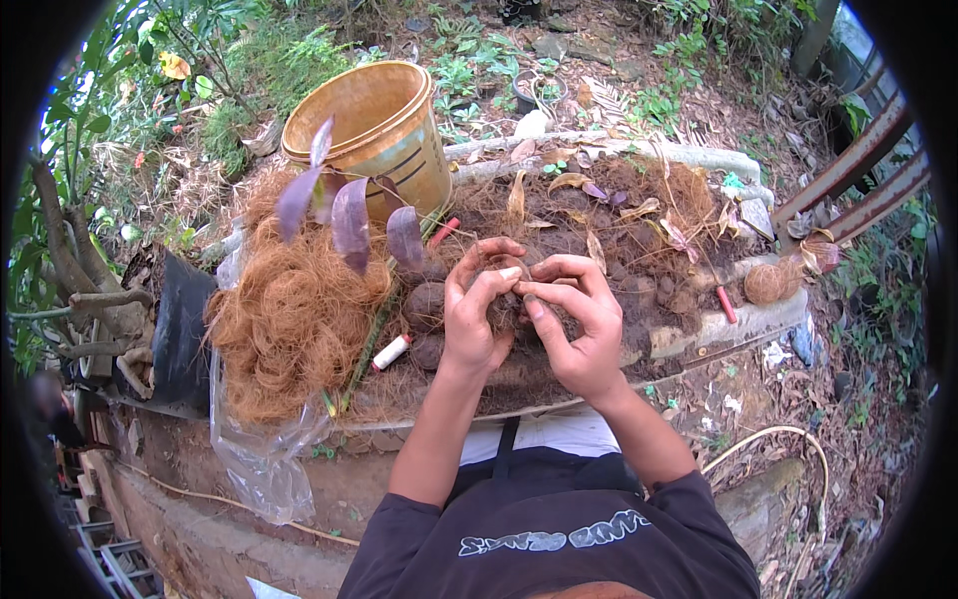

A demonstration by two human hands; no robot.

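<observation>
Over the soil-covered table point(689, 339), my left hand point(479, 314) and my right hand point(581, 321) meet with curled fingers around a dark, fibrous clump of soil point(503, 316). Thumbs and forefingers come close together at its top; whether they pinch a thread there is too small to tell. Most of the clump is hidden by my fingers. Just left of my left hand rests a round dark soil ball point(425, 306). A white roll with red ends point(392, 351) lies nearer to me. Purple-leaved cuttings point(351, 226) with a green stem lean beside the ball.
A large heap of brown coconut fibre point(289, 329) covers the left side, above a clear plastic bag point(261, 467). Behind it stands a yellowish bucket point(409, 165). At right are a red-handled item point(725, 304), a fibre-wrapped ball point(772, 283) and rusty metal bars point(848, 165).
</observation>
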